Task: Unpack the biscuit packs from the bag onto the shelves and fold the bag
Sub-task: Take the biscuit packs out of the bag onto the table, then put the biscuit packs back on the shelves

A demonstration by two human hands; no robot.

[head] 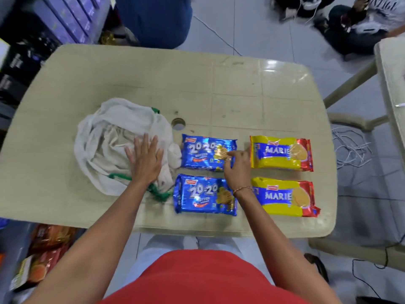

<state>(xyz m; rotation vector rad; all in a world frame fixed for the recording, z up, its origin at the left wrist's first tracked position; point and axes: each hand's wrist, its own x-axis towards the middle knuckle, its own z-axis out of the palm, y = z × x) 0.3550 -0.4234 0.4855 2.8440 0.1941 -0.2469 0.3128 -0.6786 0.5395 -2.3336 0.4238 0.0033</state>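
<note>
A crumpled white cloth bag [105, 137] with green handles lies on the left half of the beige table [153, 84]. My left hand [145, 160] rests flat on it, fingers straight. To its right lie two blue 20-20 biscuit packs, one farther [201, 153] and one nearer [197, 197]. Right of them lie two yellow and red Marie packs, one farther [278, 153] and one nearer [282, 197]. My right hand [237, 167] is over the right end of the farther blue pack, fingers curled and touching its wrapper.
Shelves with dark and purple boxes [65, 20] stand at the far left. More biscuit packs [43, 255] lie low at the near left. A second table [392, 84] and white cables [350, 150] are on the right. People sit on the floor [359, 25] far right.
</note>
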